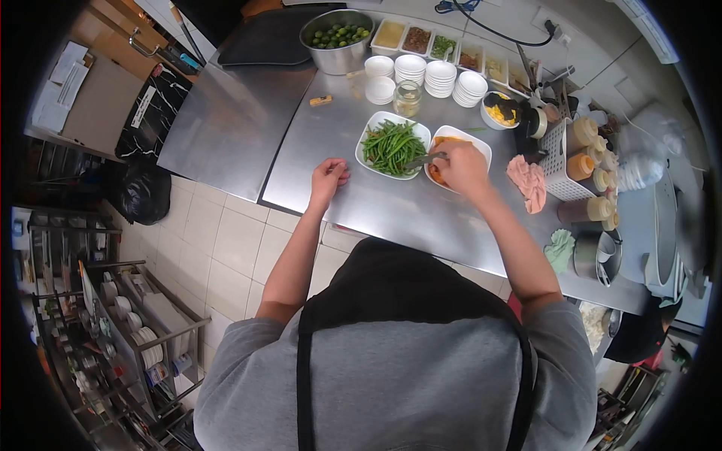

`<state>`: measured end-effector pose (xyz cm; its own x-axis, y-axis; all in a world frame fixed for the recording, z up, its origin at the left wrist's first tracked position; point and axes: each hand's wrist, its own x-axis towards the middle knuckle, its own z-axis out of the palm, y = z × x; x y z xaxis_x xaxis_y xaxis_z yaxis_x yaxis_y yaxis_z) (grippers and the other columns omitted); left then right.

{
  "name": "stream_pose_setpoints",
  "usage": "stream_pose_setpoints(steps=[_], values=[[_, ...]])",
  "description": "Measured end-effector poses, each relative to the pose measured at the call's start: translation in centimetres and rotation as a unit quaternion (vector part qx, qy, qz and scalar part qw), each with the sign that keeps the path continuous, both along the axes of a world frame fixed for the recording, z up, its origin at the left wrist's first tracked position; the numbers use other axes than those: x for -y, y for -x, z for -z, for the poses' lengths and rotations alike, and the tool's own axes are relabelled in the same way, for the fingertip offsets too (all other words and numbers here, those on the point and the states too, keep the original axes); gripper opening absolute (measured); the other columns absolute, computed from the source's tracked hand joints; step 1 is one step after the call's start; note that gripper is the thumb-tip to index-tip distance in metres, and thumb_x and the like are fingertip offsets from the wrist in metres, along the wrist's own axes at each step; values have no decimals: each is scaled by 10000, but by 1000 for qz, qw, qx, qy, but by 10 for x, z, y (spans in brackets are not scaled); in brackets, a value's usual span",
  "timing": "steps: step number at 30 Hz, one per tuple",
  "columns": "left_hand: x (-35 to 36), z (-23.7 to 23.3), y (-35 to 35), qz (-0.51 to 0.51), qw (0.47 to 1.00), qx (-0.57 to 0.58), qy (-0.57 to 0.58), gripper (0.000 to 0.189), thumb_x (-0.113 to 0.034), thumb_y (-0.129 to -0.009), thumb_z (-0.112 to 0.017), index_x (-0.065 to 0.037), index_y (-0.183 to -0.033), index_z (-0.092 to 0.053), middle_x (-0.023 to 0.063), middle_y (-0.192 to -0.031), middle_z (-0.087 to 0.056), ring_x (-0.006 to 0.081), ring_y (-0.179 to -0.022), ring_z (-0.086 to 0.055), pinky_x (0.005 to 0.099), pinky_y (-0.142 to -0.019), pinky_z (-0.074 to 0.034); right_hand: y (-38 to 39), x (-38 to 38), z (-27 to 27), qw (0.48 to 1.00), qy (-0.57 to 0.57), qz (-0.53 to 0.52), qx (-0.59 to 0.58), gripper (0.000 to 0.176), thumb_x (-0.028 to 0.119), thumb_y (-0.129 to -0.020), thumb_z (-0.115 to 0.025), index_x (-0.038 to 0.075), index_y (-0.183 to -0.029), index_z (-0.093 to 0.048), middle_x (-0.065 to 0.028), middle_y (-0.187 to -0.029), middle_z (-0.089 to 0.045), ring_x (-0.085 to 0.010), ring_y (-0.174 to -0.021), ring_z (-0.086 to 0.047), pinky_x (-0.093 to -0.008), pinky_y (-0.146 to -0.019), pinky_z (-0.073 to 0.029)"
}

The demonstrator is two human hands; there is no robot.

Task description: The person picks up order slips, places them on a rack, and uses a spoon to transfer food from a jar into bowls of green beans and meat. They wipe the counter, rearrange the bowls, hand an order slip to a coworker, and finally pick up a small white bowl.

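My right hand (462, 167) is closed around metal tongs (423, 160), whose tips reach into the green beans (392, 147). The beans fill a white square bowl (364, 155) near the middle of the steel counter. Partly under my right hand stands a second white bowl (481, 143) with orange-red food (438, 174) in it. My left hand (329, 180) hovers at the counter's front edge, left of the bean bowl, with its fingers curled loosely and nothing visible in them.
Stacked small white dishes (410, 69), a glass jar (407, 99) and a steel pot of green fruit (336, 56) stand behind the bowls. To the right are a pink cloth (526, 183), a white basket (556, 161) and several sauce bottles (580, 165).
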<state>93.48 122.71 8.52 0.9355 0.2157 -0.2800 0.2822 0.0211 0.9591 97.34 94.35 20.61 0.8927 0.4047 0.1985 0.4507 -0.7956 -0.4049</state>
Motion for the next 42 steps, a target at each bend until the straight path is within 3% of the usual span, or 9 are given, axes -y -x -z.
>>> stream_pose_setpoints(steps=[5,11,21,24,26,30,33,36,42], values=[[-3,1,0,1,1000,-5,2,178,-138,-848,-504,-8,-960,-555,64,-865,-584,140,-727,-579,242,-646,-477,-23,0,-20,993,-28,108,-35,156,141,-701,-568,35,-803,-622,-160,-764,-609,-300,-757,-585,-392,-672,-458],[-4,7,0,0,1000,1,15,177,-154,-839,-528,-20,-948,-567,50,-831,-592,124,-710,-581,226,-612,-470,-58,-19,36,991,-13,124,51,162,169,-716,-586,37,-804,-619,-148,-765,-615,-309,-740,-589,-395,-677,-462],[-14,6,4,-4,1000,-3,4,177,-150,-847,-509,-19,-955,-559,57,-852,-589,131,-725,-576,235,-622,-467,-42,-9,13,990,-32,138,12,217,176,-717,-606,24,-870,-624,-163,-789,-616,-315,-747,-589,-393,-678,-461],[-11,1,-1,-2,1000,1,15,177,-158,-842,-520,-22,-947,-565,53,-837,-590,124,-715,-577,229,-605,-465,-33,-10,6,989,-78,121,-36,212,161,-720,-610,17,-876,-617,-160,-812,-611,-302,-782,-577,-387,-691,-449],[-9,0,-3,4,1000,1,16,175,-156,-841,-520,-22,-944,-566,52,-838,-590,124,-716,-577,229,-606,-466,-24,-12,2,976,-186,76,89,203,133,-726,-610,16,-892,-606,-146,-816,-598,-290,-792,-562,-377,-701,-439],[-8,-5,-9,26,1000,9,10,176,-152,-841,-520,-19,-947,-566,52,-844,-589,128,-723,-580,224,-612,-467,-12,5,-3,991,-81,64,87,208,118,-746,-600,9,-923,-590,-144,-827,-578,-268,-755,-578,-335,-677,-453],[-5,-5,-16,36,999,14,16,176,-146,-845,-512,-16,-951,-565,56,-849,-590,132,-726,-582,226,-614,-469,4,21,-23,941,-266,121,171,224,87,-718,-620,17,-928,-582,-119,-792,-569,-244,-739,-565,-315,-660,-444],[-2,7,-18,45,999,2,20,183,-147,-851,-502,-12,-960,-560,62,-857,-590,136,-729,-583,230,-617,-473,9,57,2,976,-35,114,180,187,113,-719,-616,37,-890,-601,-100,-782,-578,-236,-764,-563,-338,-669,-440],[-2,19,-28,66,996,-3,67,244,-198,-865,-495,-8,-1014,-532,82,-880,-584,144,-725,-583,239,-625,-485,57,184,-19,890,-229,354,173,254,188,-759,-629,33,-958,-603,-99,-780,-602,-162,-592,-530,-272,-554,-423]])
